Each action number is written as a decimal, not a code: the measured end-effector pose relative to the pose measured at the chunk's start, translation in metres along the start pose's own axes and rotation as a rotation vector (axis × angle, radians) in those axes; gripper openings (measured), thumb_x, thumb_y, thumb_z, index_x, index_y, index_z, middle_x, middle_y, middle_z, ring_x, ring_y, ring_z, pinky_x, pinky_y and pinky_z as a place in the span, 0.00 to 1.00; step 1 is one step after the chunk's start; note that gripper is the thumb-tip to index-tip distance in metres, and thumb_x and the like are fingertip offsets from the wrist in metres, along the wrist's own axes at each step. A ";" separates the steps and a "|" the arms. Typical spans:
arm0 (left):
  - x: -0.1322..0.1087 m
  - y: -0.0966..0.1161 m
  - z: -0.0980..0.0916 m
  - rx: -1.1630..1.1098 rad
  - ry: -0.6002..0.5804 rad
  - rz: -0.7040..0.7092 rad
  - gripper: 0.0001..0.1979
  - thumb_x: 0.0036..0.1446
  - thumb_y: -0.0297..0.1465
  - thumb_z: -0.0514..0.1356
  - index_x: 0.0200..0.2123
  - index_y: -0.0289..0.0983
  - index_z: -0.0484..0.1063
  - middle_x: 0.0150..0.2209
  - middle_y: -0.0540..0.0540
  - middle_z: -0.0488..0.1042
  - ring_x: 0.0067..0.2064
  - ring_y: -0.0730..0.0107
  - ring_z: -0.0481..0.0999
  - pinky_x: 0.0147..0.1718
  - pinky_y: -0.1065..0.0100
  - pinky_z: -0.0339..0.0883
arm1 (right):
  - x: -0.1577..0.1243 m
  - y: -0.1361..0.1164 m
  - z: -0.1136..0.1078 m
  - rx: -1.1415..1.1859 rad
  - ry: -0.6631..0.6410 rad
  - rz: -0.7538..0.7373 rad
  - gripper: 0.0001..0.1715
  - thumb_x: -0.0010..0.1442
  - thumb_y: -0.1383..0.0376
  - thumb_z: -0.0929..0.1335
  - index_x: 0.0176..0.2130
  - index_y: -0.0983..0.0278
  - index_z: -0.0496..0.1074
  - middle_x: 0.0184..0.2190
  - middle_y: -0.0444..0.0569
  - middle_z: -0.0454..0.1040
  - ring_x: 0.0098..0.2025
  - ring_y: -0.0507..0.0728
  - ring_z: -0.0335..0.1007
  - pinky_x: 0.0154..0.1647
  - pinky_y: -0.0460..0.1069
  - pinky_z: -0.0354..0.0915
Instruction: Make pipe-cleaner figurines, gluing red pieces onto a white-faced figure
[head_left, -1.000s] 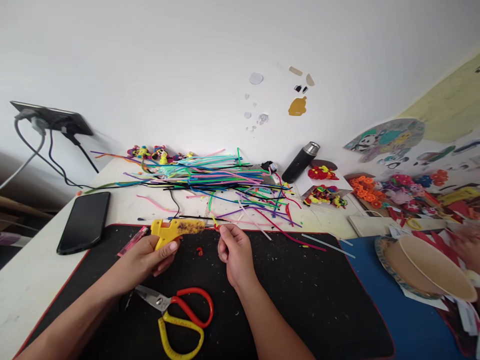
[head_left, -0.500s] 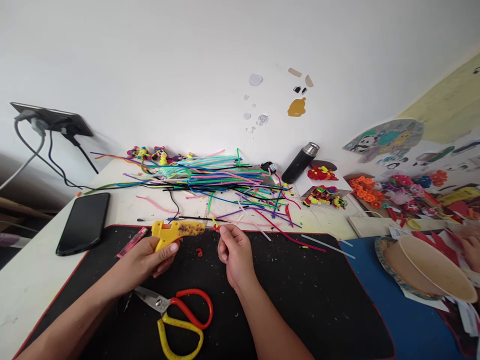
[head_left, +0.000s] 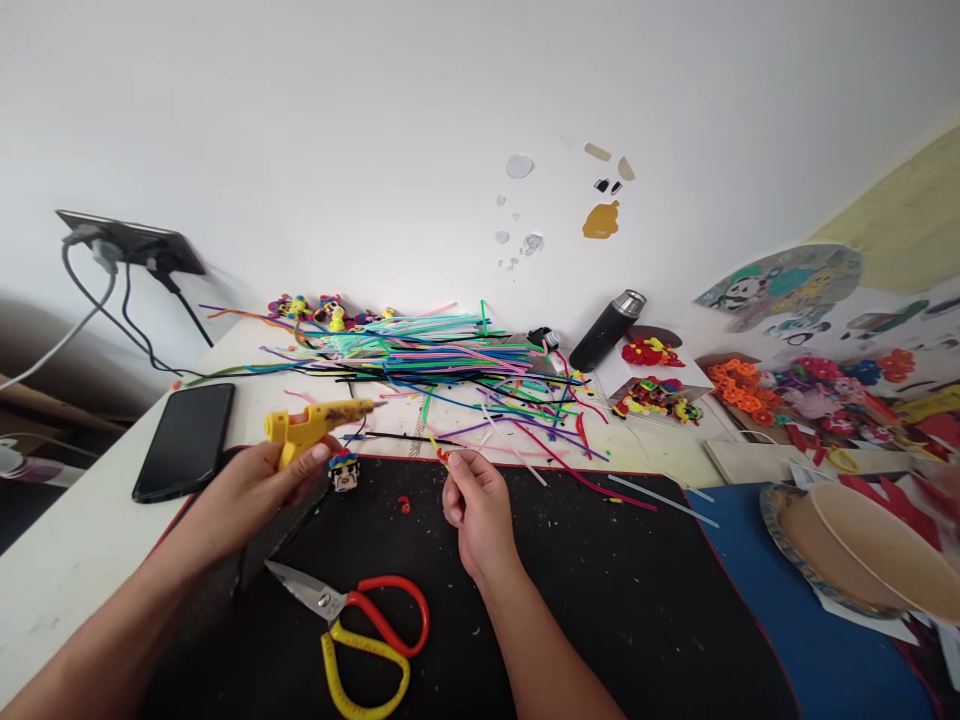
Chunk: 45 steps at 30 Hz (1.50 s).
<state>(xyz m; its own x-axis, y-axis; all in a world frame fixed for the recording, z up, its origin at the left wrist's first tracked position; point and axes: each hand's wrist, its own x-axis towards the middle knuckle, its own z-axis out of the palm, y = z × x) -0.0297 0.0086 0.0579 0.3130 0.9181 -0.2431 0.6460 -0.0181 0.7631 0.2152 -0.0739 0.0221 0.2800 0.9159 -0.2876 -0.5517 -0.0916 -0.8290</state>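
Observation:
My left hand (head_left: 251, 490) grips a yellow glue gun (head_left: 315, 425) by its handle, its nozzle pointing right above the table. My right hand (head_left: 472, 505) pinches a small red and yellow curled piece (head_left: 444, 456) between thumb and fingers, over the far edge of the black mat (head_left: 600, 590). A small figure with a face (head_left: 344, 472) lies on the mat just right of the left hand. A tiny red curl (head_left: 404, 504) rests between the two hands. Scissors with red and yellow handles (head_left: 360, 625) lie on the mat near me.
A heap of coloured sticks (head_left: 450, 365) covers the back of the table. A black phone (head_left: 186, 440) lies at left, a dark flask (head_left: 606, 330) at back right. Paper plates (head_left: 862, 540) and coloured craft pieces (head_left: 787, 385) crowd the right side. Cables hang from a wall socket (head_left: 127, 240).
My left hand has drawn the glue gun left and up, away from the right hand's piece. A small figure with a face now shows on the mat. The right hand has hardly moved.

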 end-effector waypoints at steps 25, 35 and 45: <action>0.033 -0.079 -0.031 0.952 0.305 0.137 0.33 0.72 0.41 0.45 0.67 0.21 0.66 0.49 0.25 0.78 0.51 0.35 0.75 0.54 0.46 0.67 | -0.003 0.002 -0.001 -0.045 -0.010 0.021 0.27 0.52 0.46 0.81 0.34 0.64 0.75 0.17 0.36 0.63 0.18 0.45 0.48 0.17 0.43 0.42; 0.015 -0.047 -0.015 0.660 0.326 0.307 0.32 0.72 0.49 0.48 0.56 0.29 0.77 0.52 0.29 0.78 0.55 0.37 0.75 0.59 0.45 0.65 | -0.002 0.004 -0.002 -0.056 -0.035 0.033 0.26 0.52 0.47 0.81 0.34 0.63 0.74 0.17 0.36 0.63 0.17 0.45 0.48 0.17 0.44 0.41; 0.022 -0.035 0.020 0.441 0.127 0.318 0.33 0.67 0.57 0.55 0.55 0.36 0.80 0.52 0.33 0.80 0.59 0.36 0.76 0.60 0.44 0.68 | -0.002 0.005 -0.003 -0.053 -0.032 0.033 0.26 0.53 0.47 0.81 0.34 0.63 0.75 0.17 0.36 0.64 0.17 0.45 0.48 0.17 0.44 0.40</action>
<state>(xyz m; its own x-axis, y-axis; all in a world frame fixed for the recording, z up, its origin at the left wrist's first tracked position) -0.0319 0.0216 0.0138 0.4708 0.8806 0.0531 0.7725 -0.4405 0.4574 0.2146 -0.0772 0.0171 0.2372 0.9239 -0.3003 -0.5172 -0.1415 -0.8441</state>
